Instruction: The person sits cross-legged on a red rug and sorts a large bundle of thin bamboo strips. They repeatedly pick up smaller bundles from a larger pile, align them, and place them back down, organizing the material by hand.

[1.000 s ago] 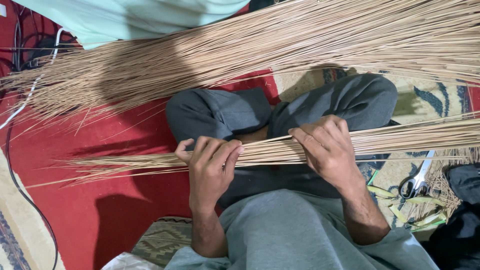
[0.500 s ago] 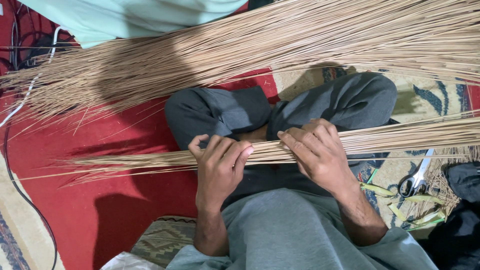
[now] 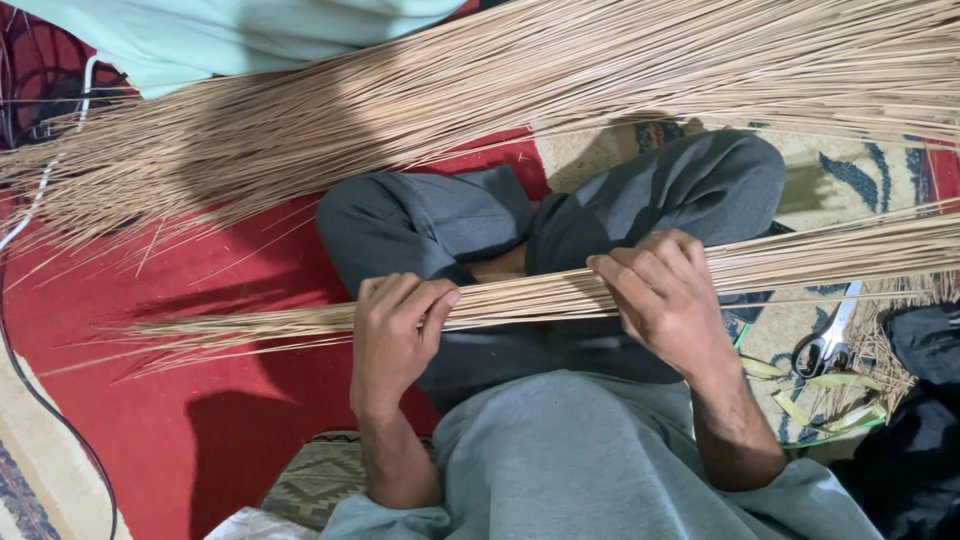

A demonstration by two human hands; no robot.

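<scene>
A bundle of thin sticks lies crosswise over the person's lap, held by both hands. The sticks are pale tan, straight, very slender and long, packed side by side into a flat sheaf. Between the hands the sheaf is tight and even. Past the left hand it thins out and fans into loose, pointed tips that spread over the red carpet toward the carpet's left edge. Past the right hand the bundle widens and runs on to the right edge of the view, crossing above the patterned rug.

The left hand is closed around the bundle, fingers curled over the top of the sticks and the thumb side tucked beneath. The right hand also grips the bundle, its fingers bent over the top with the knuckles raised and the fingertips pressing down on the sticks near the middle of the lap. The two hands sit near each other, with a short bare stretch of sticks between them.

The person sits cross-legged in dark grey trousers and a lighter grey shirt. Beyond the knees lies a much larger heap of the same sticks, stretched across the floor from left to right. A pair of scissors rests on the rug just right of the right forearm, beside some yellow-green leaf strips.
</scene>
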